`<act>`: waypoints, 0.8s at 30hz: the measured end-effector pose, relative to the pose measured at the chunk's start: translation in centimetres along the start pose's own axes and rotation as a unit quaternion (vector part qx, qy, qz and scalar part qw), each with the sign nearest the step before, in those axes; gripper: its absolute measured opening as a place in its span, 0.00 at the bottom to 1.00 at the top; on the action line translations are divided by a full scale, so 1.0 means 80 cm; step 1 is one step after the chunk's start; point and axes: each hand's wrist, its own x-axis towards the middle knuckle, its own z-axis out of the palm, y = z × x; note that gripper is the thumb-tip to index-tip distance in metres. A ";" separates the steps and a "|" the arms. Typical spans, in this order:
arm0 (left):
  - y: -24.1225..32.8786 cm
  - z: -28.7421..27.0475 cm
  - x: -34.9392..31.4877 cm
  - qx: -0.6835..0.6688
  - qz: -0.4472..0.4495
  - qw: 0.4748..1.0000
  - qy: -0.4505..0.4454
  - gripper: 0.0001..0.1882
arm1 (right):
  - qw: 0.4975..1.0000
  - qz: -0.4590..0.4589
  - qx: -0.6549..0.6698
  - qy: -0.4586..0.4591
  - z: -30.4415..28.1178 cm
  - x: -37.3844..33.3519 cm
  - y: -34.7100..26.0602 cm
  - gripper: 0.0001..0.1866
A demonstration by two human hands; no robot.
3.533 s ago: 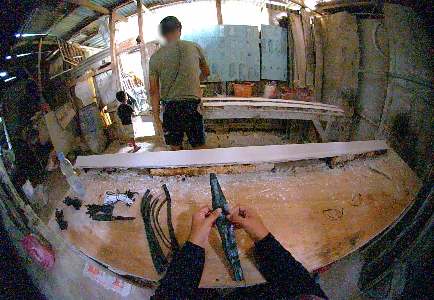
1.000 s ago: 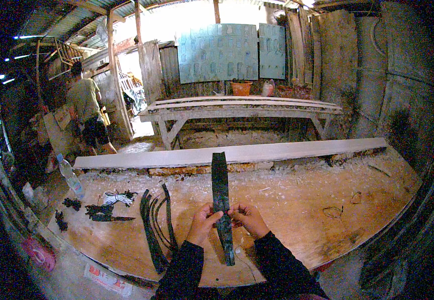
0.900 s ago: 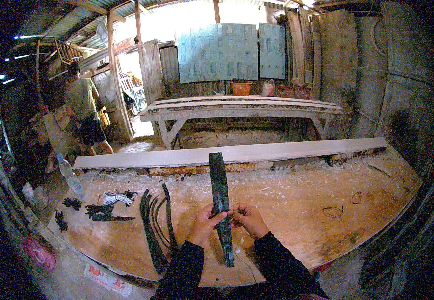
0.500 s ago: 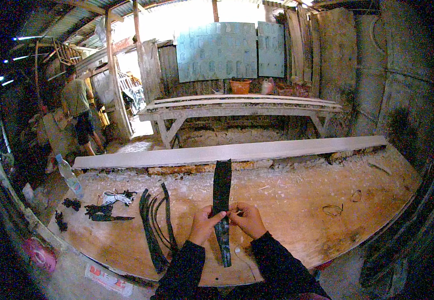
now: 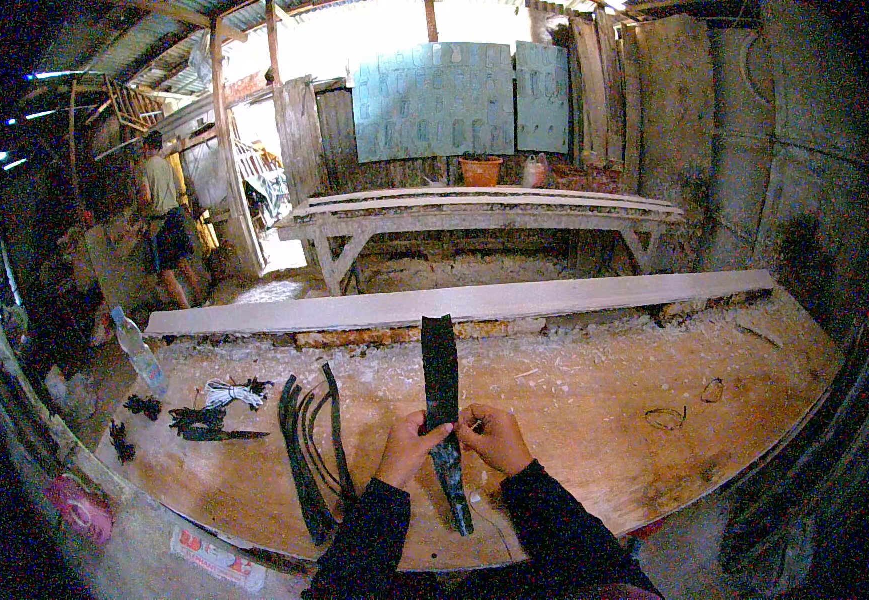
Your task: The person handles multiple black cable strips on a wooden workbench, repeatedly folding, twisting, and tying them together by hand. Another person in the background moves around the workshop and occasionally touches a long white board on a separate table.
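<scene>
A wide black strip (image 5: 441, 370), like rubber or stiff cloth, runs upright in front of me over the wooden table, its lower end shinier. My left hand (image 5: 406, 450) is closed on the strip's left edge, thumb laid across its front. At the right edge, my right hand (image 5: 497, 442) is closed in a pinch; what sits between the fingertips is too small to make out. Below this hand a thin dark thread (image 5: 495, 522) trails down the wood. Left of my arms lie several long black strips (image 5: 304, 470), some narrow and curved.
Black cord bundles (image 5: 194, 418), a white cord bundle (image 5: 234, 394) and a dark knife-shaped piece (image 5: 226, 435) lie at left, near a plastic bottle (image 5: 139, 350). A long white board (image 5: 464, 305) spans the table's far edge. Thin loops (image 5: 666, 418) lie at right. A person (image 5: 166, 215) stands far left.
The black strip has tilted slightly: its top has shifted left and its lower end right. Both hands keep almost the same place. The person in the background has shifted a little to the right.
</scene>
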 end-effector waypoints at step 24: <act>0.012 -0.007 -0.007 -0.141 -0.096 0.983 -0.065 0.10 | 0.981 0.095 0.131 -0.107 -0.014 0.000 -0.007 0.06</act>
